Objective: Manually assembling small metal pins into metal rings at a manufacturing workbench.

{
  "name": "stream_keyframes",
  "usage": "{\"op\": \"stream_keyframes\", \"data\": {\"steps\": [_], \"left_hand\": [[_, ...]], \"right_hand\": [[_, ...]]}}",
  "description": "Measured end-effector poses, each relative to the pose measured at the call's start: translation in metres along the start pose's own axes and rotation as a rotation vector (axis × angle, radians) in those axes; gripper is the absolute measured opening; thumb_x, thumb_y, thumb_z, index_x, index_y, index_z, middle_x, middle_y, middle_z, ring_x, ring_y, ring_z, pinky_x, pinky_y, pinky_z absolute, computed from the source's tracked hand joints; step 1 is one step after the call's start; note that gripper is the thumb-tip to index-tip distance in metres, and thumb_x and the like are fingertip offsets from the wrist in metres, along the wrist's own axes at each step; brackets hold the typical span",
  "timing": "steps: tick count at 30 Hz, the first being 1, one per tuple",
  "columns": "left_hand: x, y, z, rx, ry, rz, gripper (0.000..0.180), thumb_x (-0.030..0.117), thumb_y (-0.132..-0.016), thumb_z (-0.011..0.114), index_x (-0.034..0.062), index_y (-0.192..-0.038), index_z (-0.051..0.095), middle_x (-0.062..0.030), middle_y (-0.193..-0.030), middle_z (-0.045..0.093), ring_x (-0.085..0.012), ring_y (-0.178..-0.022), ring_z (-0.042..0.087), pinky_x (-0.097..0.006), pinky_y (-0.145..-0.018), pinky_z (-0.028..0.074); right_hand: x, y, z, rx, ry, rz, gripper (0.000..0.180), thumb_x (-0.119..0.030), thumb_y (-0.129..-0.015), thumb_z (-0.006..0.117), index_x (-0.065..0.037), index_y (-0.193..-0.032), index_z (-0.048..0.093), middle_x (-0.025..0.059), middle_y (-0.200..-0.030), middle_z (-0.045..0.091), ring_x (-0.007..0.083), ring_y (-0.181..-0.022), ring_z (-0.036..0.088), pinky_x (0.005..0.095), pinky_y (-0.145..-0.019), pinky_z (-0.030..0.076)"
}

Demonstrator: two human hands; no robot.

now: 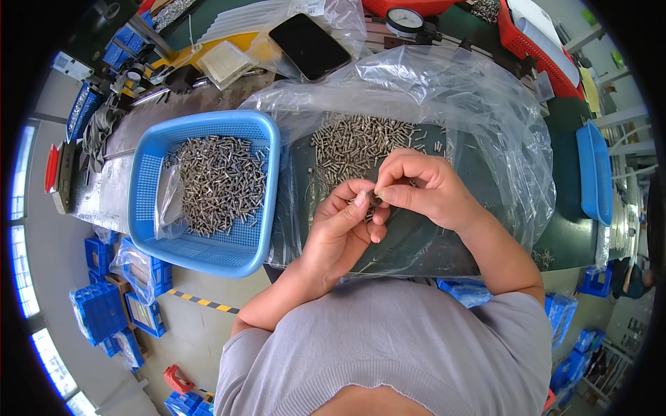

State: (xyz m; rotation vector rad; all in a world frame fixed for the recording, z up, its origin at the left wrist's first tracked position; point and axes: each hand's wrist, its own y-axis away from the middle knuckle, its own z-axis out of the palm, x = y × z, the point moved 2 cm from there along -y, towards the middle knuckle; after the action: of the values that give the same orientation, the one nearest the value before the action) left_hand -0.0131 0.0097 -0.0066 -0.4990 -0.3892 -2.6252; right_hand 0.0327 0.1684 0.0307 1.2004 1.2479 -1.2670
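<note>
My two hands meet over the near edge of a pile of small metal pins [357,142], spread on a clear plastic bag on the bench. My left hand [340,225] is palm up with its fingers curled around a few small metal pins [373,201]. Thumb and forefinger of my right hand [427,191] are pinched together against the left fingertips; what sits in that pinch is too small and covered to make out. To the left stands a blue plastic basket [270,201] filled with many more such pins [222,184] and a folded clear bag [168,201].
Crumpled clear plastic [444,76] lies behind the pile. Beyond it are a black phone [310,46], a dial gauge [404,21] and a red basket [538,52]. A blue tray [594,173] sits at the right edge. Blue crates [100,312] stand on the floor at left.
</note>
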Motion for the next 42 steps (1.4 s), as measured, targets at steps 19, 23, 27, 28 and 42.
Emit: {"op": "stream_keyframes", "data": {"steps": [19,23,27,28,42], "left_hand": [[0.0,0.001,0.003,0.042,-0.042,-0.033,0.022,0.025,-0.093,0.057,0.0049,-0.101,0.057,-0.0059,-0.083,0.057,-0.0134,-0.073,0.052,-0.026,-0.058,0.044],[0.0,0.002,0.0,0.036,-0.019,0.012,0.021,0.025,-0.093,0.056,0.0053,-0.101,0.056,-0.0063,-0.088,0.057,-0.0136,-0.076,0.053,-0.026,-0.062,0.044],[0.0,0.001,0.001,0.0,0.006,0.03,0.019,0.023,-0.094,0.056,0.0057,-0.101,0.056,-0.0076,-0.094,0.057,-0.014,-0.08,0.052,-0.026,-0.063,0.044],[0.0,0.0,0.001,-0.01,-0.015,0.035,0.019,0.023,-0.094,0.056,0.0057,-0.102,0.056,-0.0082,-0.096,0.057,-0.014,-0.08,0.052,-0.026,-0.064,0.044],[0.0,0.0,0.002,-0.018,-0.016,0.02,0.016,0.019,-0.092,0.058,0.0063,-0.101,0.056,-0.0072,-0.094,0.057,-0.0129,-0.078,0.051,-0.026,-0.063,0.043]], "right_hand": [[-0.015,0.001,0.001,0.041,0.46,-0.264,0.014,-0.005,-0.074,0.072,-0.005,-0.084,0.062,0.005,-0.089,0.057,0.018,-0.086,0.055,0.0294,-0.076,0.044],[-0.012,-0.003,-0.01,-0.051,0.348,-0.254,0.01,-0.004,-0.076,0.07,-0.004,-0.084,0.063,0.0053,-0.088,0.058,0.018,-0.084,0.056,0.0295,-0.074,0.045],[0.001,-0.007,-0.02,0.237,0.783,-0.206,0.018,-0.002,-0.074,0.069,-0.008,-0.09,0.067,0.0056,-0.089,0.058,0.0203,-0.084,0.056,0.0303,-0.071,0.046],[0.002,-0.009,-0.019,0.237,0.783,-0.206,0.018,-0.002,-0.074,0.069,-0.008,-0.09,0.067,0.0056,-0.089,0.058,0.0203,-0.084,0.056,0.0303,-0.071,0.046],[0.004,-0.011,-0.012,0.11,1.018,-0.33,0.015,-0.005,-0.069,0.07,-0.005,-0.08,0.059,0.006,-0.088,0.055,0.0251,-0.085,0.053,0.035,-0.073,0.045]]}}
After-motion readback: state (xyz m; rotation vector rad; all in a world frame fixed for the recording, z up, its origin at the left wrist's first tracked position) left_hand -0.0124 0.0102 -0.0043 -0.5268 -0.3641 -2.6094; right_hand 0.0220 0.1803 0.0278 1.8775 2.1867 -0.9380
